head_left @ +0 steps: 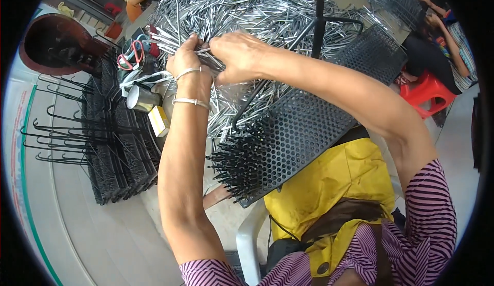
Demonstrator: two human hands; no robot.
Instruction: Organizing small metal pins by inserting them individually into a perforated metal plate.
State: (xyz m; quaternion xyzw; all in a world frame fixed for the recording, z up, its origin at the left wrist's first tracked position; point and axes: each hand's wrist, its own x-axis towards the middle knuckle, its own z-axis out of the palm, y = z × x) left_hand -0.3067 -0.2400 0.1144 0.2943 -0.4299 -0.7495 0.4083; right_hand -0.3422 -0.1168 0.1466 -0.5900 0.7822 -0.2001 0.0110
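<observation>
My left hand [186,59] is closed round a bunch of thin silver metal rods [167,40], whose ends fan out to the far left. Close against it, my right hand [239,54] bends its fingers in at the other end of the bunch; what its fingertips grip is hidden. Below both hands, a long black perforated rack [303,126] slants from near left to far right. Black-tipped pins [236,162] stand packed in its near left end, while many of its other holes show bare. Loose silver rods [257,13] lie heaped across the table beyond.
Red-handled scissors [131,55], a metal cup [143,98] and a small yellow-white box [159,121] sit left of my forearm. Black racks with hooks [110,142] stand at the left. A black upright frame [318,18] rises by the rack. Other people work at the far side, near a red stool [429,93].
</observation>
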